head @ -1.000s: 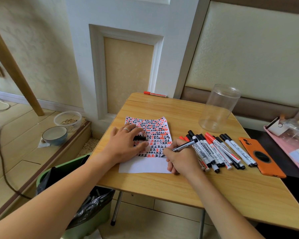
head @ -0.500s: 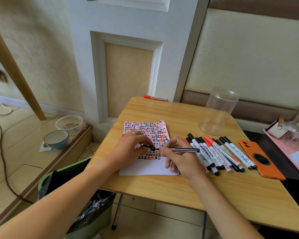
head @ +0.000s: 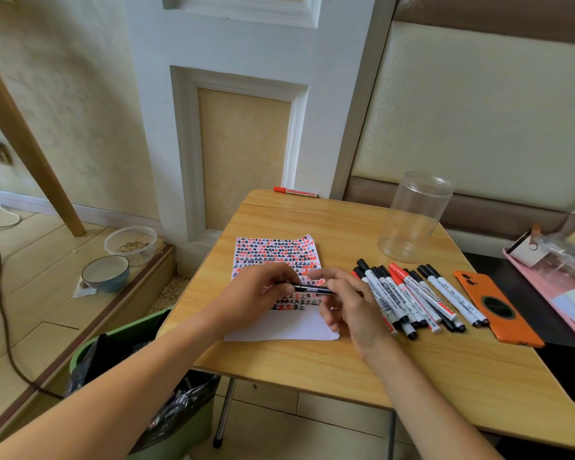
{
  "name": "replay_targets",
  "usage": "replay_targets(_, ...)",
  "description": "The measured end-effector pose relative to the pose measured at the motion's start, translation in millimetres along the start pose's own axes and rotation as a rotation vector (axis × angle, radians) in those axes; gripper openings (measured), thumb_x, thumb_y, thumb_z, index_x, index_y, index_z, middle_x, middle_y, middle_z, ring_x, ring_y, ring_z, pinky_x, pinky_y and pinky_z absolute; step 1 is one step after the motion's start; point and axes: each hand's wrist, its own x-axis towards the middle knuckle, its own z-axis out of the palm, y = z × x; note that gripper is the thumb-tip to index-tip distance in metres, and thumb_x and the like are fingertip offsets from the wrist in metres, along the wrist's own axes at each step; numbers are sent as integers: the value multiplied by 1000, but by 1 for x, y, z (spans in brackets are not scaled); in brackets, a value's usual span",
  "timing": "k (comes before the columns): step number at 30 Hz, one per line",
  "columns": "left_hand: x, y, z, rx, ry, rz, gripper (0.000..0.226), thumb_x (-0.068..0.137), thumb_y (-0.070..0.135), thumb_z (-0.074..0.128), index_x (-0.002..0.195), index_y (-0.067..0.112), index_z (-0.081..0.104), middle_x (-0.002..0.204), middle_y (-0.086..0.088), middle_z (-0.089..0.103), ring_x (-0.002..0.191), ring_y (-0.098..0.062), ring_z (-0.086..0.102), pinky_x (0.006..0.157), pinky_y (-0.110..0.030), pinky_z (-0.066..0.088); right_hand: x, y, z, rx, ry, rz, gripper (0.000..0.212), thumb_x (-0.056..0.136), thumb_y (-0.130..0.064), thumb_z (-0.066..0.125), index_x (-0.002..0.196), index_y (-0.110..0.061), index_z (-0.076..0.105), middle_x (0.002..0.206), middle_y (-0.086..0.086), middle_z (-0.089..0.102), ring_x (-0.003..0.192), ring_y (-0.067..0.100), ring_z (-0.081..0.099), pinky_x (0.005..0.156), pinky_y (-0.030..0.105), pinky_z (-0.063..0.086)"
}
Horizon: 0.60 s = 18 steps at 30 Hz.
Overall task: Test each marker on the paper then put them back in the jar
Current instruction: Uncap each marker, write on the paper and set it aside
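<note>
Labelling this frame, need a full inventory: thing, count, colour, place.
Wooden folding table: one, tan, centre.
Sheet of paper: one, white with red and black marks, under the hands.
Black pen-like marker: one, held between both hands.
Loose capped markers: about a dozen, black and red caps, right of the paper.
Lone red marker: one, far table edge.
Clear plastic jar: one, empty, upright, far right.
Orange phone: one, right of the markers.
Green bin: one, floor left.
Bowls: two, floor left.
Left hand: grips the marker.
Right hand: holds its other end.
</note>
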Motion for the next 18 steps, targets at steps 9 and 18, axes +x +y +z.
replay_targets(9, -3, 1, -2, -158, 15, -9, 15, 92, 33, 74, 106, 25, 73, 98, 5, 71, 90, -15, 67, 76, -31, 55, -1, 3, 6, -214, 22, -58, 5, 103, -19, 62, 103, -17, 66, 73, 13, 70, 44, 18, 53, 42, 25, 38)
replay_targets(18, -3, 2, 0, -291, -12, -80, 9, 95, 10, 71, 102, 13, 75, 90, 1, 75, 82, -15, 72, 75, -27, 58, -1, 9, 9, -392, 0, -146, 13, 95, -22, 72, 93, -32, 65, 84, -11, 68, 61, 3, 57, 55, 21, 46)
